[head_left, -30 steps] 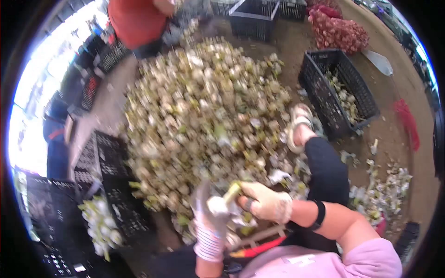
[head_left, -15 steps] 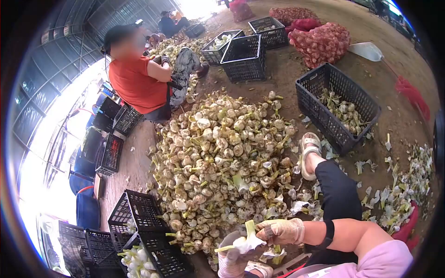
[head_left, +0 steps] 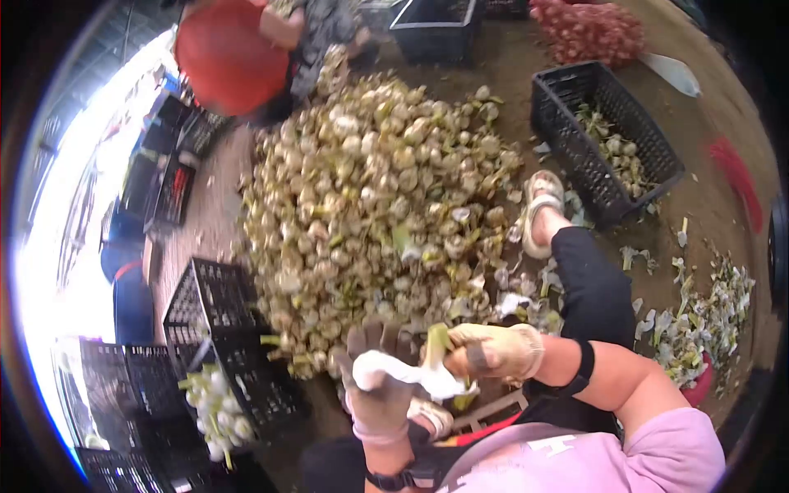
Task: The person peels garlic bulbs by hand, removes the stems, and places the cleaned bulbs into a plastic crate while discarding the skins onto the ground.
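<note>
In my gloved left hand (head_left: 380, 403) lies a white, peeled-looking garlic bulb (head_left: 374, 369), against the palm; the fingers behind it point up, partly bent. My gloved right hand (head_left: 493, 352) pinches a pale garlic husk (head_left: 440, 380) with a short green stub beside the bulb. Husk and bulb look touching, and blur hides whether they are still joined. Just beyond both hands rises a big heap of unpeeled garlic (head_left: 370, 205).
A black crate (head_left: 261, 386) at left stands by white garlic with stems (head_left: 218, 411). Another crate (head_left: 608, 140) at right holds some garlic. Husks (head_left: 707, 320) litter the right-hand ground. A person in a red shirt (head_left: 230, 57) sits beyond the heap, near a red mesh sack (head_left: 588, 33).
The view has tipped downward, so the heap and crates sit higher. My left hand has turned, its fingers now upward, and the white bulb shows against its palm. The right hand keeps hold of the husk.
</note>
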`<state>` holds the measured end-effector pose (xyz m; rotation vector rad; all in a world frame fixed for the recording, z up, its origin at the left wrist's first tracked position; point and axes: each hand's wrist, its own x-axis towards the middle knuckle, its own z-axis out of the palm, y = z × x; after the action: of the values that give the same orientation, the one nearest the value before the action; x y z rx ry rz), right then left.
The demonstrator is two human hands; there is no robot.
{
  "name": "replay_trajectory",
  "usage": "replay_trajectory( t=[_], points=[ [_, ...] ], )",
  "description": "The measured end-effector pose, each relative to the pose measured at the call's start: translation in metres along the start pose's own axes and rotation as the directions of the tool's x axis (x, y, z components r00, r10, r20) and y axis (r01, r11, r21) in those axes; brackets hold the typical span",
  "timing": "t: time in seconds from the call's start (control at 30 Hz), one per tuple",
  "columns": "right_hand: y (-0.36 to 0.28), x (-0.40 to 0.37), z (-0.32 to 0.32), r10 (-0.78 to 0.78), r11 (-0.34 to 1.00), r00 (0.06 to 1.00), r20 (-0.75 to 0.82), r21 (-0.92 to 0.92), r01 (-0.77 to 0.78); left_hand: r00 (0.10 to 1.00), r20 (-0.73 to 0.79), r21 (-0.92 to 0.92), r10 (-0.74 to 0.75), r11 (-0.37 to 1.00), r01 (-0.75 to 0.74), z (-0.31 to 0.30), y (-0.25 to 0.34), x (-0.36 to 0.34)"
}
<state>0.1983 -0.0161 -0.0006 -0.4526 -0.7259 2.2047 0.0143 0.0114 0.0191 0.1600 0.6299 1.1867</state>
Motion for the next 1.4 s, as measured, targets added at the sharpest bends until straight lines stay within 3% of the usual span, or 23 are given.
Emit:
replay_trajectory(
  t=[0.03,0.07,0.13,0.2,0.23,0.3,0.33,0.4,0.47,0.63,0.7,0.73,0.8,0.97,1.03,1.07,1.1,1.17,1.2,1.23,1.27,1.33,1.4],
  points=[
    [-0.008,-0.002,0.01,0.041,0.98,0.997,0.064,-0.199,-0.028,0.997,0.073,-0.002,0.001,1.0,-0.001,-0.007,0.001,0.001],
    [0.01,0.001,0.002,-0.198,0.978,0.941,0.274,-0.006,0.208,0.987,0.16,-0.002,0.002,1.0,-0.002,-0.016,0.002,0.007],
    [0.005,-0.007,-0.006,-0.207,0.97,0.888,0.411,-0.032,0.242,0.999,0.033,-0.128,0.031,0.991,-0.026,-0.025,0.012,0.014],
    [-0.004,-0.012,0.002,-0.244,0.967,0.969,0.023,0.078,0.242,0.996,0.029,-0.1,0.086,0.992,-0.083,-0.037,0.021,0.022],
    [-0.014,-0.003,0.005,-0.092,0.9,0.996,0.014,-0.428,0.089,0.998,0.019,-0.123,0.067,0.99,-0.064,-0.039,0.02,0.02],
    [-0.007,0.016,0.002,0.138,0.069,0.973,-0.187,-0.978,-0.198,1.0,0.012,-0.141,0.025,0.99,-0.023,-0.023,0.016,0.014],
    [0.004,0.024,-0.003,0.187,-0.158,0.963,-0.194,-0.973,-0.166,0.999,-0.034,-0.092,-0.011,0.996,0.007,-0.016,0.012,0.012],
    [0.016,0.026,-0.004,-0.259,-0.244,0.959,0.111,-0.969,0.046,0.995,-0.085,-0.049,-0.055,0.997,0.051,-0.017,0.007,0.01],
    [0.004,0.031,-0.002,-0.377,0.086,0.924,0.06,-0.991,0.099,0.984,-0.107,-0.016,-0.144,0.99,0.143,-0.025,0.002,0.009],
    [0.004,0.036,-0.004,-0.285,-0.062,0.959,-0.003,-0.998,-0.022,0.978,-0.022,0.209,-0.207,0.956,0.207,-0.016,-0.015,0.005],
    [0.01,0.034,-0.003,-0.331,0.549,0.933,-0.143,-0.833,0.067,0.983,-0.18,0.284,0.046,0.959,0.007,-0.006,-0.021,0.0],
    [0.009,0.032,-0.002,-0.329,0.55,0.933,-0.142,-0.832,0.067,0.982,-0.182,0.284,0.047,0.959,0.007,-0.002,-0.02,-0.002],
    [0.004,0.027,0.002,0.005,0.96,0.972,-0.233,-0.272,-0.07,0.984,-0.111,0.453,0.138,0.888,-0.073,0.006,-0.017,-0.007],
    [0.005,0.028,0.008,-0.124,0.893,0.952,-0.279,-0.449,-0.015,0.903,0.006,0.728,0.429,0.617,-0.298,-0.004,-0.025,-0.008],
    [0.0,0.025,0.012,-0.039,0.97,0.997,-0.069,-0.241,0.021,0.921,-0.028,0.687,0.389,0.676,-0.265,-0.019,-0.019,0.005],
    [-0.002,0.023,0.014,-0.136,0.92,0.987,0.088,-0.359,0.158,0.935,-0.059,0.642,0.35,0.73,-0.232,-0.031,-0.012,0.014],
    [-0.001,0.022,0.013,-0.14,0.909,0.987,0.081,-0.386,0.16,0.912,-0.293,0.302,0.289,0.932,-0.198,-0.051,-0.006,0.028],
    [0.004,0.029,0.007,-0.261,0.784,0.965,-0.027,-0.59,0.195,0.967,-0.244,0.022,0.069,0.998,-0.066,-0.056,0.005,0.028],
    [0.006,0.034,0.003,-0.391,0.643,0.914,-0.112,-0.743,0.184,0.99,-0.142,-0.047,-0.022,0.999,0.016,-0.048,0.006,0.022],
    [-0.001,0.036,-0.003,-0.447,0.231,0.894,0.003,-0.966,0.119,0.989,-0.143,-0.041,-0.028,0.999,0.023,-0.044,0.005,0.018],
    [-0.003,0.037,-0.003,-0.449,0.23,0.894,0.001,-0.966,0.117,0.978,-0.155,-0.034,-0.137,0.991,0.133,-0.04,0.003,0.016],
    [-0.004,0.044,0.001,-0.547,-0.181,0.769,0.331,-0.944,0.277,0.956,-0.152,0.045,-0.253,0.964,0.262,-0.035,-0.006,0.012],
    [0.005,0.05,-0.005,-0.521,-0.212,0.751,0.406,-0.914,0.347,0.94,-0.129,-0.14,-0.317,0.944,0.299,-0.041,-0.014,0.014]
  ],
)
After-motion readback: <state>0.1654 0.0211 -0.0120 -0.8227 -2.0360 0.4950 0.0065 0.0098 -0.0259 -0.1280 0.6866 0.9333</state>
